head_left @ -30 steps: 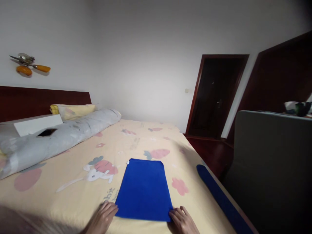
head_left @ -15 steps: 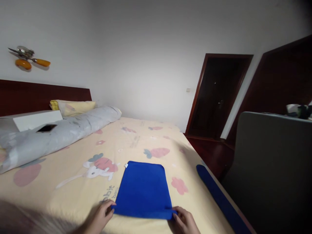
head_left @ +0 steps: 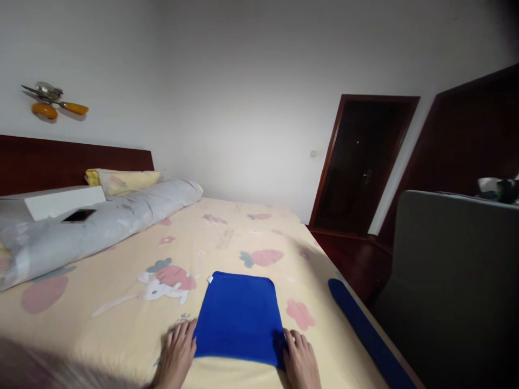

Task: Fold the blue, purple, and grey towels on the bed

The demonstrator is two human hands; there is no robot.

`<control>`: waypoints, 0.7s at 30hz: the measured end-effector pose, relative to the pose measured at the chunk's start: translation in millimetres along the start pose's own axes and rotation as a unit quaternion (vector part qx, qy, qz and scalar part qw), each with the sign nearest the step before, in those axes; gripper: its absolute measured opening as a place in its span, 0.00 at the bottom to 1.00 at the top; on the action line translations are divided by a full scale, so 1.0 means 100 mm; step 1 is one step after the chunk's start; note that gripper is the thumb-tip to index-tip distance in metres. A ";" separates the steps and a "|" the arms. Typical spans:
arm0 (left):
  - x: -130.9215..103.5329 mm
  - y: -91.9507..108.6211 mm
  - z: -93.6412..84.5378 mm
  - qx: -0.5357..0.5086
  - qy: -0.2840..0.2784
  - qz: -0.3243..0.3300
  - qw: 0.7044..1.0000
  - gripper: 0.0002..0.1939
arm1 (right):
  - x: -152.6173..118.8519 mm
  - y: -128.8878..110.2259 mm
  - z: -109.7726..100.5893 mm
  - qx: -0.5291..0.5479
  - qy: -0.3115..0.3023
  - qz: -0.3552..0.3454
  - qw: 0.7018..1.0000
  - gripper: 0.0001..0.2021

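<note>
Blue cloth (head_left: 240, 316) lies flat on a printed bedsheet (head_left: 121, 335), directly ahead of the person and between two bare hands. The left hand (head_left: 179, 351) sits at its near left corner and the right hand (head_left: 300, 354) at its near right, each touching a side edge, neither clearly nearer than the other. The fingers are bent and lie loosely side by side, palms down; whether either hand pinches the fabric cannot be told, as the fingertips are partly hidden against the dark blue. The cloth's longer axis appears to run away from the person, though the low angle foreshortens it.

The fabric looks matte and soft, a four-sided piece with rounded far corners and a small white tag (head_left: 210, 279) at the far left one. Beneath it, the pale yellow sheet carries pink carrots, flowers and a white rabbit. To the right, apart from the cloth, a long, narrow, dark blue strip (head_left: 368, 337) with a rounded end lies along the bed's edge. Farther off at left, a dark-screened phone (head_left: 79, 216) rests on a smooth grey roll of bedding (head_left: 138, 213), beside an angular white box (head_left: 65, 201).
</note>
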State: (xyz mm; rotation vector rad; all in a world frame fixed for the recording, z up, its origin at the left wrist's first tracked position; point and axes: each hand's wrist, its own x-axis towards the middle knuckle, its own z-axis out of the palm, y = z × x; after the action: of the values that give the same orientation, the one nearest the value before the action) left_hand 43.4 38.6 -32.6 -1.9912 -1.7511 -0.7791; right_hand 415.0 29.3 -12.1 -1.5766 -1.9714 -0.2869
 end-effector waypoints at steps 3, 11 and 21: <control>0.08 0.33 -0.16 -0.037 -0.013 0.081 0.996 0.25 | 0.01 -0.28 0.12 -0.003 0.030 -0.091 0.995 0.30; 0.16 0.68 -0.26 -0.155 -0.212 0.238 0.935 0.39 | -0.07 -0.47 0.44 0.032 -0.040 -0.221 0.974 0.36; 0.20 -0.09 -0.36 -0.201 -0.258 0.184 0.927 0.34 | -0.25 0.10 0.08 0.029 -0.119 -0.113 0.986 0.28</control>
State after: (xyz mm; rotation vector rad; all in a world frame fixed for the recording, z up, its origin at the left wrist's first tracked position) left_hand 30.0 33.3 7.5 -2.9078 -1.4543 -0.5450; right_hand 424.7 16.3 -34.5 -1.4049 -2.3252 -0.1324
